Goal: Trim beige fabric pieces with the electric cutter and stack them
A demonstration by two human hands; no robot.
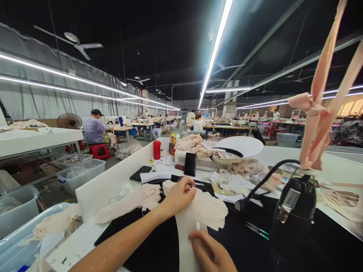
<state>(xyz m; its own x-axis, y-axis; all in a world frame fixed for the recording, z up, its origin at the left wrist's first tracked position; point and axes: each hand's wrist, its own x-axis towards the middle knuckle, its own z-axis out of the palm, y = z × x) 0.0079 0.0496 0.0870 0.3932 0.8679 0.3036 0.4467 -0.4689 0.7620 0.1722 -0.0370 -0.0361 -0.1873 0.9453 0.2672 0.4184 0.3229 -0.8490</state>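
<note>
My left hand [180,194] is above a stack of cream fabric pieces [211,207], its thumb and fingers pinched together; what they hold, if anything, is hidden. Lower down, my right hand [212,249] has its fingers curled over a long pale strip [185,241] that runs toward me. A small white tab [198,225] shows just beyond its fingertips, and I cannot tell whether it is held. Left of the stack is another bundle of cream fabric [133,204] on the black work surface [153,241]. A pen-like tool [200,184] lies just past my left hand.
At right stands a black machine head [297,200] with peach fabric strips [317,113] tied above it. Tweezers [257,230] lie beside it. Behind are a phone [190,164], a red cup [157,150] and a bottle [172,144]. A person [95,128] sits farther left.
</note>
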